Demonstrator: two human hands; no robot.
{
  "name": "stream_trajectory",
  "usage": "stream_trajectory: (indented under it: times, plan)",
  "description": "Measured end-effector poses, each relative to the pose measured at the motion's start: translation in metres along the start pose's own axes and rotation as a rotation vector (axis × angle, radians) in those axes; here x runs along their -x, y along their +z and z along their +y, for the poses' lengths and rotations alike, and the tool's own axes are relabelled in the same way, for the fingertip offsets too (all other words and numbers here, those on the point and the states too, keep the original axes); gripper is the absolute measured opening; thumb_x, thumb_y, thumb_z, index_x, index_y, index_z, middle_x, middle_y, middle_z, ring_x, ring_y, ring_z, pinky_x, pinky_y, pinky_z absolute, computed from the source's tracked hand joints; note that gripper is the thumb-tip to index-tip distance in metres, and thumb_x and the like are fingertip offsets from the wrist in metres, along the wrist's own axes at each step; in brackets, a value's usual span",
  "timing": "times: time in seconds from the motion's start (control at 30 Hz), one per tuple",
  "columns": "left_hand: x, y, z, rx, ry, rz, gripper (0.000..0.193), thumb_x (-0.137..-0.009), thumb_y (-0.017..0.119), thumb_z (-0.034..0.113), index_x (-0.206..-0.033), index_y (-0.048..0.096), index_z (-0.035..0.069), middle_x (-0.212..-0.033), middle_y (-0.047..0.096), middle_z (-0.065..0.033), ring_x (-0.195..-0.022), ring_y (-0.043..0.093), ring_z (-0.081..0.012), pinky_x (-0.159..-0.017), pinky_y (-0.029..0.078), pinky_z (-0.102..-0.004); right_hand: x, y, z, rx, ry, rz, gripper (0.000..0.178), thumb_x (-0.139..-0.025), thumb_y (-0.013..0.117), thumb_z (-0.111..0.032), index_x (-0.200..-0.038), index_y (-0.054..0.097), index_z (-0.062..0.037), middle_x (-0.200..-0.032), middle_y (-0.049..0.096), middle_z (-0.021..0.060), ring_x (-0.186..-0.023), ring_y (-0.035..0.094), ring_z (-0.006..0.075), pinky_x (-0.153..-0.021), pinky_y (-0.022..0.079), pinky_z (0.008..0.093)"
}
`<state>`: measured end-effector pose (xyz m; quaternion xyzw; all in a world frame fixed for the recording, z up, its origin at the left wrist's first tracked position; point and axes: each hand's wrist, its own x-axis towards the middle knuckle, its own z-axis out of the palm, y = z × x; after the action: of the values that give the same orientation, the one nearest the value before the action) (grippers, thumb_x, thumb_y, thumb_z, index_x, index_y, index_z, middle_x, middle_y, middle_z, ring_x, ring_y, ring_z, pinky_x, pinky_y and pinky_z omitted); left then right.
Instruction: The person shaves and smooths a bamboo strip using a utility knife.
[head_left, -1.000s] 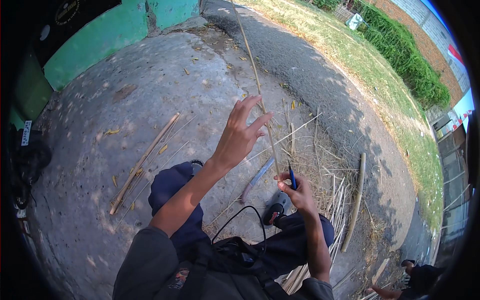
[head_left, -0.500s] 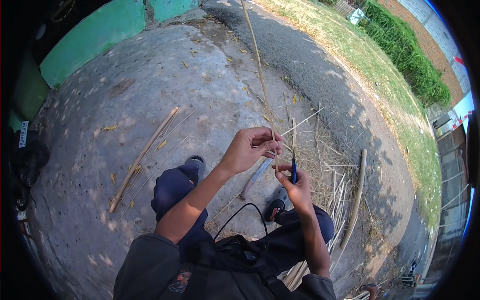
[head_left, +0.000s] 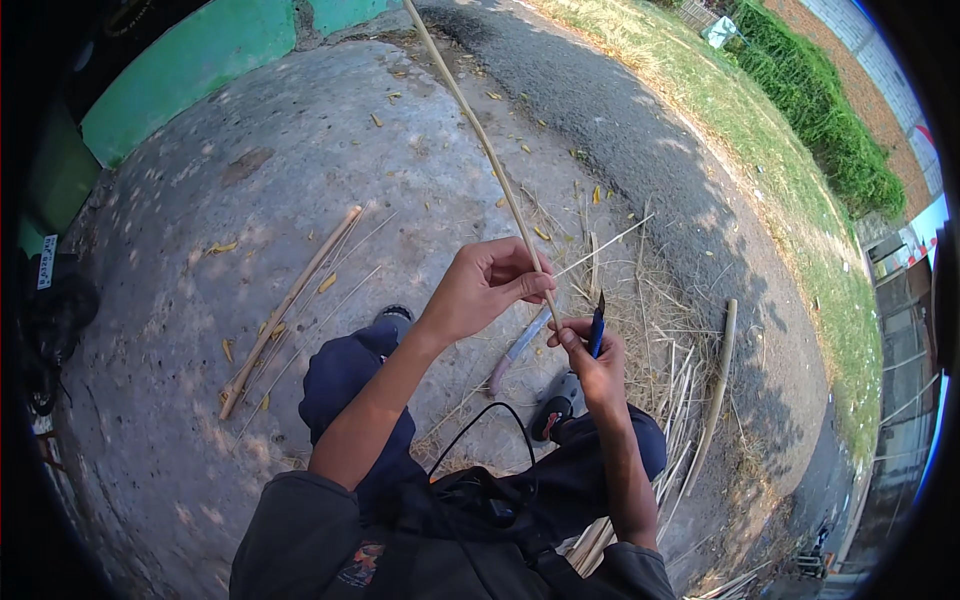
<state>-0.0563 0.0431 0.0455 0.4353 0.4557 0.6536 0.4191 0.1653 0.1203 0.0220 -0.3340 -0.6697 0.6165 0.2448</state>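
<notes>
tan strip (head_left: 482, 133), slanting up and leftward over concrete (head_left: 300, 130). pinching it near lower end with left hand (head_left: 493, 287); gripping end itself in right hand (head_left: 600, 375), just below, while also holding blue-handled knife (head_left: 597, 333) there, point up. lying on concrete beneath, near dark shoe (head_left: 551, 416): larger knife (head_left: 520, 346) with brownish handle.

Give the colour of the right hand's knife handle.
Blue knife handle, best seen in the head view.
</notes>
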Motion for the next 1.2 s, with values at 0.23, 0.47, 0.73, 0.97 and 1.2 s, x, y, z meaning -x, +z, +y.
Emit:
stream_trajectory:
  times: [0.23, 0.47, 0.73, 0.97, 1.2]
  plan:
    - [0.004, -0.002, 0.007, -0.032, -0.072, -0.063, 0.02, -0.102, 0.073, 0.019, -0.109, 0.073, 0.0, -0.098, 0.079, -0.008, -0.092, 0.076, -0.016, -0.084, 0.062, -0.0314, -0.007, -0.016, 0.009, 0.012, -0.14, 0.065, 0.016, -0.098, 0.073, -0.003, -0.111, 0.076, 0.0049, -0.103, 0.078, 0.0105, -0.094, 0.073, 0.0155, -0.086, 0.057, 0.0311]
    - [0.03, 0.002, 0.029, -0.903, 0.194, -0.175, 0.025, -0.088, 0.085, 0.029, -0.094, 0.074, 0.008, -0.068, 0.06, -0.0062, -0.064, 0.06, -0.0213, -0.069, 0.046, -0.036, -0.008, -0.045, 0.008, 0.124, -0.144, 0.282, 0.013, -0.093, 0.08, -0.002, -0.105, 0.08, 0.0008, -0.098, 0.079, 0.0063, -0.082, 0.068, 0.0083, -0.074, 0.053, 0.0247]
    - [0.02, -0.004, 0.013, -1.311, 0.58, 0.07, 0.017, -0.094, 0.076, 0.024, -0.102, 0.072, 0.01, -0.089, 0.069, -0.0047, -0.087, 0.066, -0.023, -0.079, 0.048, -0.0388, -0.009, -0.061, 0.009, 0.232, -0.085, 0.239, 0.011, -0.091, 0.08, -0.002, -0.102, 0.08, 0.0001, -0.092, 0.079, 0.0031, -0.076, 0.063, 0.0049, -0.07, 0.049, 0.0232]
    - [0.03, 0.01, 0.009, -1.178, 0.23, 0.029, 0.011, -0.101, 0.067, 0.017, -0.101, 0.07, 0.007, -0.08, 0.071, -0.0115, -0.068, 0.068, -0.036, -0.06, 0.051, -0.0425, -0.008, -0.041, -0.014, 0.251, -0.284, 0.674, 0.034, -0.094, 0.079, -0.007, -0.127, 0.071, -0.0017, -0.088, 0.071, -0.0022, -0.064, 0.046, 0.0, -0.057, 0.036, 0.0222]
    - [0.029, 0.025, 0.013, -0.84, 0.24, 0.02, 0.015, -0.104, 0.062, 0.013, -0.095, 0.07, 0.004, -0.073, 0.068, -0.0142, -0.06, 0.065, -0.0326, -0.056, 0.047, -0.0397, -0.002, -0.033, 0.006, 0.506, -0.493, 0.422, 0.035, -0.11, 0.054, -0.033, -0.1, 0.062, -0.0006, -0.068, 0.053, 0.0099, -0.058, 0.052, 0.024, -0.058, 0.04, 0.0388]
